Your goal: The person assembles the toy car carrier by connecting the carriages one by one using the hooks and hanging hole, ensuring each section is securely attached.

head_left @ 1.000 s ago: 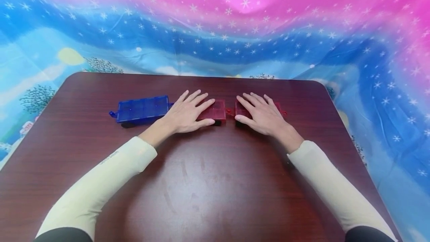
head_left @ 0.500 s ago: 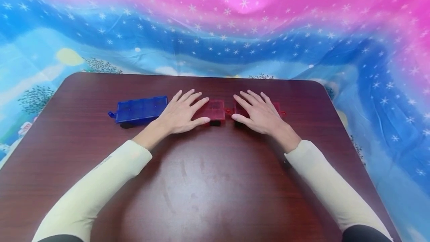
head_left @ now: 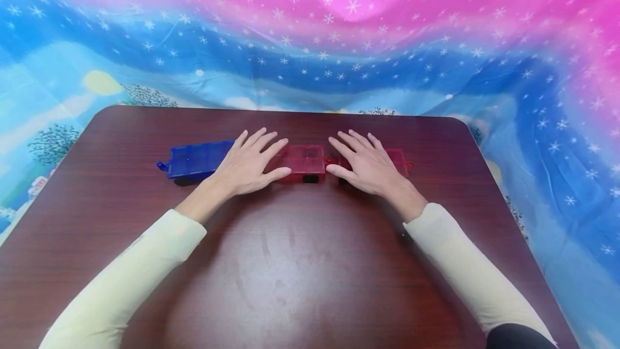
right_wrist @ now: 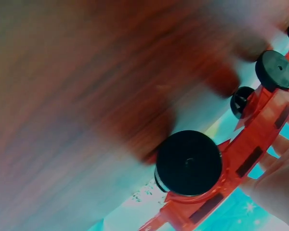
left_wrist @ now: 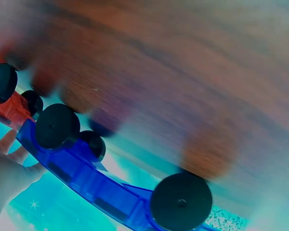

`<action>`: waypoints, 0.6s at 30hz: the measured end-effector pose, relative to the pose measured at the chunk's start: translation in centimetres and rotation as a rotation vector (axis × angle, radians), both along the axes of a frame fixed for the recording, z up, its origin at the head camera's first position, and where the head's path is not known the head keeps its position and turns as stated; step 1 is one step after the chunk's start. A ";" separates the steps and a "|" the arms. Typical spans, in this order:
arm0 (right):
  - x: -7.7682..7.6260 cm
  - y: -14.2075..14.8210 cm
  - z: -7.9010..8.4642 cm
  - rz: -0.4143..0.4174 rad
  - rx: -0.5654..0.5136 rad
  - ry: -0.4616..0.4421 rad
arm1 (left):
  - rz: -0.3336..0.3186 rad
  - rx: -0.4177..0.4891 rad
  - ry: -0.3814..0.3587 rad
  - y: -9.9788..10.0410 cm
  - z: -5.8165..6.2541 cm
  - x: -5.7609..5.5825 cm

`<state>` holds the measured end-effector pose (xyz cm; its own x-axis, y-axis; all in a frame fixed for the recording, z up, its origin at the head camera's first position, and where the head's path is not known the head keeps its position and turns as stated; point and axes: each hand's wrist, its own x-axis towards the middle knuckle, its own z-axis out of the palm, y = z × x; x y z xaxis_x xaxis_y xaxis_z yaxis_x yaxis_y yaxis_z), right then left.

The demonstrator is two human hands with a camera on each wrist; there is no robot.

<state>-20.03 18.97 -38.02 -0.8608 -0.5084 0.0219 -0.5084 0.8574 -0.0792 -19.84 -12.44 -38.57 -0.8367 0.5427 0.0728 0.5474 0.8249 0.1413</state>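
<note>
Middle car (head_left: 306, 159): red, clear plastic, standing on black wheels (head_left: 311, 179) on the brown bench (head_left: 310, 306); I place everything by it.
Blue car (head_left: 195, 161): left of the middle car, its blue hook (head_left: 162, 166) at the end away from it; its right end is hidden from my head view.
End car (head_left: 398, 160): red, right of the middle car, a red hook (head_left: 329, 160) between them; I cannot tell whether it is latched.
Left hand (head_left: 248, 163): over the side where the middle car faces the blue car, fingers straight, fanned wide, gripping nothing.
Right hand (head_left: 366, 165): over the end car, right of the middle car, likewise spread; I cannot tell how firmly either hand touches.
Cloth (head_left: 310, 53): beyond the middle car, pink and blue, snowflake-patterned.
</note>
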 end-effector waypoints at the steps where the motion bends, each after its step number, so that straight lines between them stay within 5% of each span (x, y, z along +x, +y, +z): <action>1: 0.0 -0.1 0.1 0.000 -0.003 -0.001 | 0.003 0.003 0.001 -0.2 0.0 0.0; 18: 0.1 -2.1 0.4 -0.014 -0.012 -0.016 | 0.107 0.014 0.008 -3.3 -0.1 1.0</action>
<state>-19.93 16.85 -37.62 -0.8682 -0.4960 0.0142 -0.4949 0.8635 -0.0973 -18.87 -15.75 -38.65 -0.8891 0.4493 0.0870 0.4575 0.8767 0.1487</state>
